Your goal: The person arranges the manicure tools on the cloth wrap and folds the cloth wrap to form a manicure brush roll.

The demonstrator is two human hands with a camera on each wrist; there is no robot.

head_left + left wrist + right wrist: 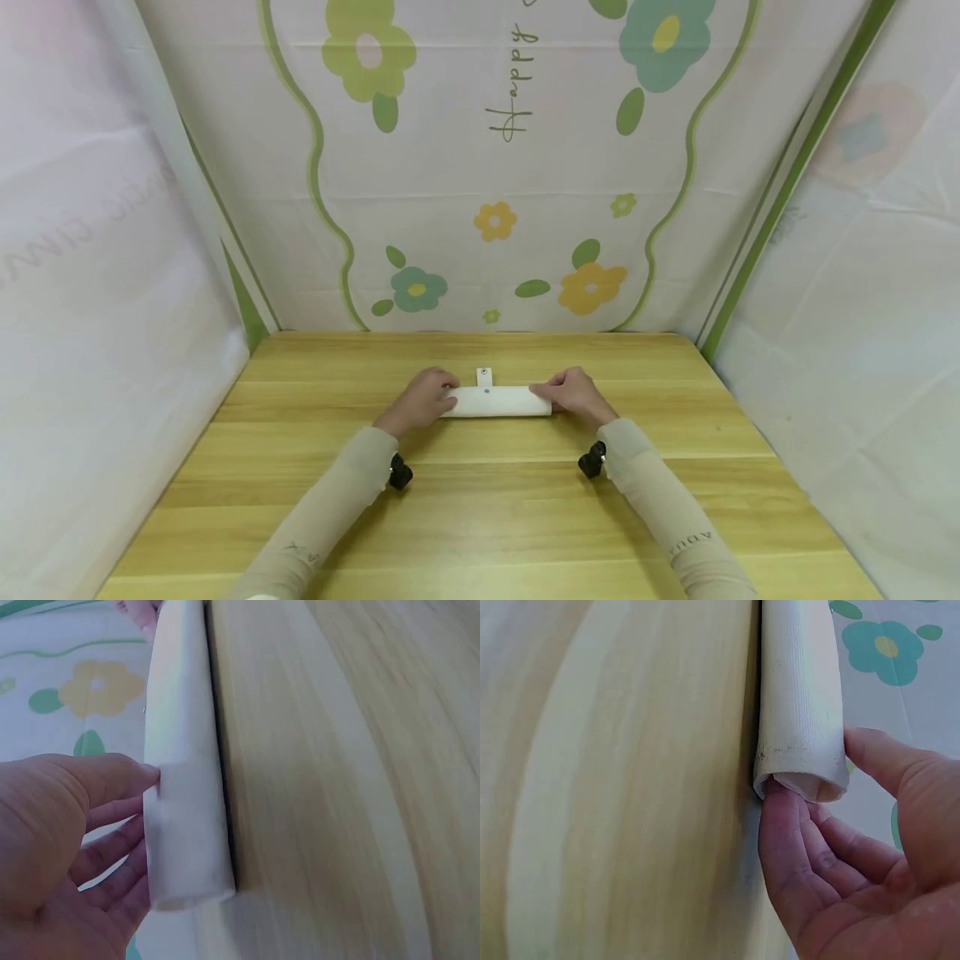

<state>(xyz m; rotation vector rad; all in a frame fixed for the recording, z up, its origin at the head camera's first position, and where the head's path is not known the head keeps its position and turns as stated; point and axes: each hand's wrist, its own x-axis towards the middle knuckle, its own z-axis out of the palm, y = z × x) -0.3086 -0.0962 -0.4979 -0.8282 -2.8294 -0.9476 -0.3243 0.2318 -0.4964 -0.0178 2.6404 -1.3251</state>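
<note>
A white fabric roll (498,402), flattened into a tube, lies crosswise on the wooden table. From its far side sticks a short strap (483,377) with a metal snap, and another snap shows on the roll below it. My left hand (426,398) holds the left end, thumb and fingertips at its far edge. At the opposite end my right hand (577,394) pinches the roll. In the right wrist view, one fingertip (781,802) reaches into the tube's open mouth while the thumb (877,754) rests against the outer side.
The wooden table (480,517) runs back to a white cloth wall (450,158) printed with flowers. More cloth walls (847,350) close in both sides. A small black camera (401,473) is on the left wrist, another black camera (592,461) on the right.
</note>
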